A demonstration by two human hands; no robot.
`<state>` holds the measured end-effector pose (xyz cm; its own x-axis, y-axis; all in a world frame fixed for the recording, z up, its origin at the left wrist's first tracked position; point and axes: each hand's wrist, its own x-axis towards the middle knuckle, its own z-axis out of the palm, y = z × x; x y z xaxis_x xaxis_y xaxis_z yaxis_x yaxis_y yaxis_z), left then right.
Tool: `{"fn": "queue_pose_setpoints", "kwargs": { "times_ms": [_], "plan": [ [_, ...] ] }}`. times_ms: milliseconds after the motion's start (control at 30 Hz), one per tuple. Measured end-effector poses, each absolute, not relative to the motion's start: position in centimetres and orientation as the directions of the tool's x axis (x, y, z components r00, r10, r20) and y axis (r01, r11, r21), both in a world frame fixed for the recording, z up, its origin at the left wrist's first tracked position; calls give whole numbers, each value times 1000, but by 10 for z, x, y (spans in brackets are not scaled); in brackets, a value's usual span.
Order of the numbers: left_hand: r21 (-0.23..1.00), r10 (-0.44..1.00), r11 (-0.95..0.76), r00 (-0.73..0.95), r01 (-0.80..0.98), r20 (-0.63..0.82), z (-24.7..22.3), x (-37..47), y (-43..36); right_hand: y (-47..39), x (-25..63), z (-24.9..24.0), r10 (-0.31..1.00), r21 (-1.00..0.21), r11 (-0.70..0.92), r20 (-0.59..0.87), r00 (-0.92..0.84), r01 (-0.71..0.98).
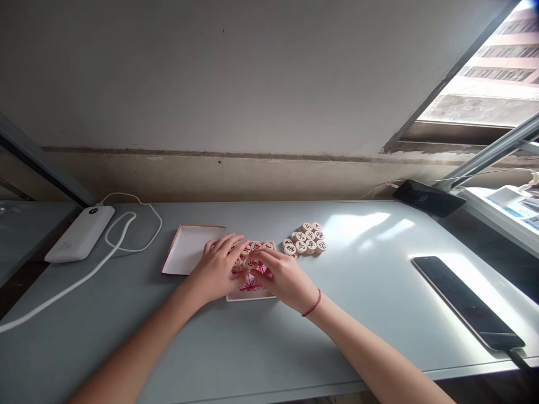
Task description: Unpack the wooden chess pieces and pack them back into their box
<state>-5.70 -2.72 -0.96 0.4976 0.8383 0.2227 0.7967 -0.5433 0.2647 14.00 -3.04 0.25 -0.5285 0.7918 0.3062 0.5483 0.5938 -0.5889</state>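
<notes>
A shallow white box point(252, 296) holds round wooden Chinese chess pieces point(256, 247) in rows at its far side; red lines show on its floor near me. Over the box's left edge lies my left hand point(219, 269), its fingers stretched across the pieces there and hiding some of them. My right hand point(288, 278) reaches in from the right, thumb and fingers closed around a Chinese chess piece point(251, 264) beside the row. To the right of the box stands a cluster of stacked Chinese chess pieces point(310, 245), faces up, marked with characters.
The upturned box lid point(191, 252) lies left of the box. Farther left is a white power bank point(80, 234) with a looping white cable point(90, 275). A phone point(467, 303) lies at the right, and another dark device point(428, 197) is at the back right corner.
</notes>
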Motion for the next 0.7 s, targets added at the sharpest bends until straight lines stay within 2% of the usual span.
{"fn": "queue_pose_setpoints", "kwargs": {
  "times_ms": [167, 400, 467, 633, 700],
  "plan": [
    [279, 839, -544, 510, 791, 189, -16, -57, -28, -31, 138, -7, 726, -391, 686, 323, -607, 613],
    [293, 840, -542, 513, 788, 176, -13, -56, -28, -30, 129, -10, 800, -258, 601, 185, -572, 757],
    [294, 840, -543, 517, 787, 167, -12, -56, -28, -30, 128, -6, 807, -288, 590, 162, -568, 754],
    [248, 822, -569, 531, 784, 207, -12, -56, -25, -15, 152, 16, 830, -547, 531, 184, -526, 647],
    [217, 806, -590, 548, 778, 224, -10, -54, -22, 3, 171, 25, 899, -524, 431, 180, -398, 735]
  ]
}}
